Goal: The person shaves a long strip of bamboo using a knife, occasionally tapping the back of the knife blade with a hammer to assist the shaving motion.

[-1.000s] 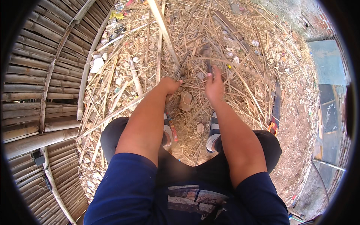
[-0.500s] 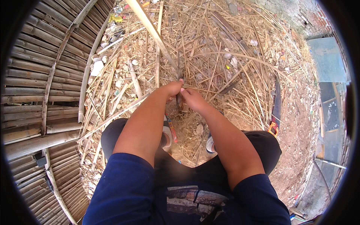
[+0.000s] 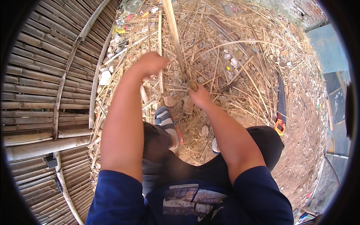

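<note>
My right hand (image 3: 201,98) is closed round the brown wooden handle of a knife (image 3: 193,85), low over the ground between and ahead of my feet. Its dark blade is hard to make out against the litter. A long pale bamboo strip (image 3: 174,35) runs from the top edge down to the knife, its lower end meeting it near my right hand. Up and to the left, my left hand (image 3: 150,64) is raised apart from both the strip and the knife. Motion blurs its fingers, so their shape is unclear.
Bamboo strips and shavings litter the ground (image 3: 221,63). A handsaw (image 3: 281,107) with an orange-edged handle lies at the right. A slatted bamboo wall (image 3: 56,75) stands at the left. Beside my left foot (image 3: 165,120) is a thin red stick-like thing (image 3: 178,132).
My left hand has let go near the knife and swung up and left. My right hand has moved slightly right with the knife. The bamboo strip stands steeper, its top shifted right.
</note>
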Available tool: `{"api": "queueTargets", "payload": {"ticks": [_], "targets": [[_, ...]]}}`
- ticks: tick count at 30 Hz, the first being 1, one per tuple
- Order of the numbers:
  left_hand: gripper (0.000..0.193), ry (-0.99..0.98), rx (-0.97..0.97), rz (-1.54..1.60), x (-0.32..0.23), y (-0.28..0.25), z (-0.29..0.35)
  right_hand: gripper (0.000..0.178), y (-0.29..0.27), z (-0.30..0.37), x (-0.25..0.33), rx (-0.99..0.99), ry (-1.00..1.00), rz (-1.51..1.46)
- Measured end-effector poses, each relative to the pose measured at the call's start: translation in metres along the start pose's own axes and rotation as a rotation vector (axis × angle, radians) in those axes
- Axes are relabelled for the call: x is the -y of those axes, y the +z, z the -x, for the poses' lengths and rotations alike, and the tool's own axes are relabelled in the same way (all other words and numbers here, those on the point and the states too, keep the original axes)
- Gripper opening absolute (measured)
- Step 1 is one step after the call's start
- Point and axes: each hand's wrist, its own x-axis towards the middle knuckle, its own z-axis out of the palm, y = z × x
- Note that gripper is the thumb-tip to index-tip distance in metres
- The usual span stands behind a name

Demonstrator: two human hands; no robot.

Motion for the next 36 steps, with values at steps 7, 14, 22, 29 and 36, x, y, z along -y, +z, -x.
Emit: {"api": "queueTargets", "payload": {"ticks": [7,14,22,29,36], "targets": [[0.083,0.850,-0.904,0.829,-0.001,-0.015,0.070,0.056,-0.001,0.010,-0.001,0.013,-0.173,0.238],[0.092,1.555,-1.090,1.025,-0.025,0.003,0.093,0.051,-0.002,0.023,0.013,0.030,-0.175,0.364],[0.064,1.190,-1.098,1.010,-0.007,-0.012,0.097,0.049,0.007,0.004,-0.010,0.068,-0.205,0.369],[0.065,1.105,-1.038,1.059,0.009,-0.033,0.091,0.041,-0.011,-0.012,-0.017,0.394,0.148,-0.280],[0.063,1.088,-1.020,1.101,0.023,-0.051,0.081,0.043,-0.008,-0.002,0.016,0.062,-0.411,0.257]]}}
